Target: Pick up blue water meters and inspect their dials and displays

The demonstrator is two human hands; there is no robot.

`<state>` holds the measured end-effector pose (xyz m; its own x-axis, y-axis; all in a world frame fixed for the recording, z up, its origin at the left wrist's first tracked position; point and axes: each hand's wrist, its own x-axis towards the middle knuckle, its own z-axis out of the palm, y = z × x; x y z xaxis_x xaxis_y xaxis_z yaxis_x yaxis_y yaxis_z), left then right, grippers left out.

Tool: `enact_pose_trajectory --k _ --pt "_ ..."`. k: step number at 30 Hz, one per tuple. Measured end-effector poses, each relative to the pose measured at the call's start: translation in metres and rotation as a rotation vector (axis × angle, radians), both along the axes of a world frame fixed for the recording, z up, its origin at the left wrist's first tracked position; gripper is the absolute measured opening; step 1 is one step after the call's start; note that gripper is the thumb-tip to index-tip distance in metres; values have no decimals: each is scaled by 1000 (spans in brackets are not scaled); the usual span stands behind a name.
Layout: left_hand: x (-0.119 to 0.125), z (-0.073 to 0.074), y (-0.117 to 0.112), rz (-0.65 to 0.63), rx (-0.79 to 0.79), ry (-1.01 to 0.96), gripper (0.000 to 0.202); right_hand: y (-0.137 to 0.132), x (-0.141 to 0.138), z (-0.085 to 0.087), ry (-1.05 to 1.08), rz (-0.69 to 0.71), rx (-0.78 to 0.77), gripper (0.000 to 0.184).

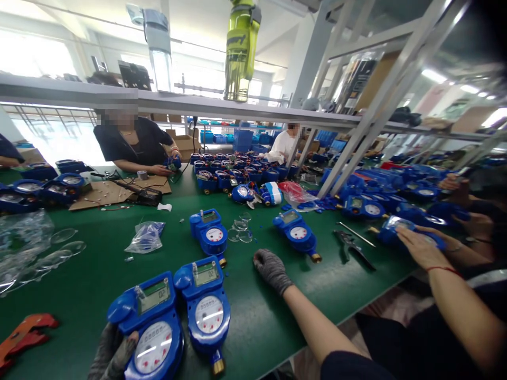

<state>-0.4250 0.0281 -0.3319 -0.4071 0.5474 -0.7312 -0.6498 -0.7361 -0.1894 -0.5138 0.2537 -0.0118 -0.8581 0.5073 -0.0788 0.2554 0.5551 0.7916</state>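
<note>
My left hand (113, 351), in a grey fingerless glove, grips the edge of a blue water meter (154, 345) at the bottom left, thumb near its round dial. Close beside it lies a second water meter (208, 314), its display lit and its brass fitting toward me. My right hand (272, 270), gloved too, rests on the green table with its fingers curled in; what they hold, if anything, is hidden. Beyond that hand are two more meters, one (212, 232) ahead to the left and one (298, 232) to the right, with clear round discs (241, 231) between them.
Pliers (352, 248) and a thin metal rod (356, 234) lie at the right, near a co-worker's hands (423, 245) on another meter. An orange-red tool (26, 338) is at far left. Many meters crowd the back. A metal shelf (198, 105) with bottles spans overhead.
</note>
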Motion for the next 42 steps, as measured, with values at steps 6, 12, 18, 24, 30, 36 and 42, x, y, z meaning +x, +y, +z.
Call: enact_pose_trajectory --k 6,12,18,24,30,36,42 --pt "16 -24 2 85 167 197 76 -3 -11 0 -36 -147 40 23" --pt "18 -30 6 261 247 289 73 -96 -22 -58 94 240 -529 25" --pt "11 -30 4 287 216 244 61 -190 13 -144 -373 408 -746 8" --pt "2 -25 1 321 279 192 59 -182 24 -166 -374 528 -528 9" --pt "2 -20 4 354 282 184 53 -193 17 -172 -355 504 -440 8" --pt "2 -21 5 327 247 178 54 -198 13 -168 -483 302 -348 14" --pt "1 -23 10 249 165 145 62 -197 17 -153 -543 603 -459 17"
